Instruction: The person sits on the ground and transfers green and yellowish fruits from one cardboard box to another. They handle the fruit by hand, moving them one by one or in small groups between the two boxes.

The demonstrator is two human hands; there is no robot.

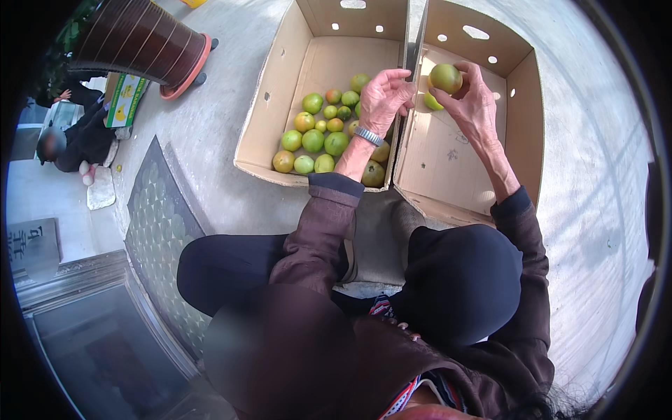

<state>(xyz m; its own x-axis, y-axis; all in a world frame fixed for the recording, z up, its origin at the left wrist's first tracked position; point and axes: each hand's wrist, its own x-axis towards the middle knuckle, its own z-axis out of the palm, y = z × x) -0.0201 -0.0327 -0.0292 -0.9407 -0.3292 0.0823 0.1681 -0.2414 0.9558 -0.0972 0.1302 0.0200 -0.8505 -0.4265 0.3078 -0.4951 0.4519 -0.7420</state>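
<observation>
Two open cardboard boxes stand side by side. In the left cardboard box [262, 126] lie several green and reddish tomatoes [313, 140] of mixed sizes. My left hand [386, 100], with a metal watch band [368, 135] at the wrist, is raised over that box's right side, fingers loosely curled and apart, nothing seen in them. My right hand [475, 102] holds a large green tomato [445, 79] between thumb and fingers above the right cardboard box [522, 126]. Partly hidden below the held fruit, a yellow-green tomato [433, 102] is in the right box.
A brown ribbed plant pot [147, 42] on an orange wheeled base [202, 68] stands at upper left. Near it are a green and yellow carton [126, 100] and another person [79, 136]. A patterned mat [163, 236] lies left of my knee, beside a framed glass panel [105, 346].
</observation>
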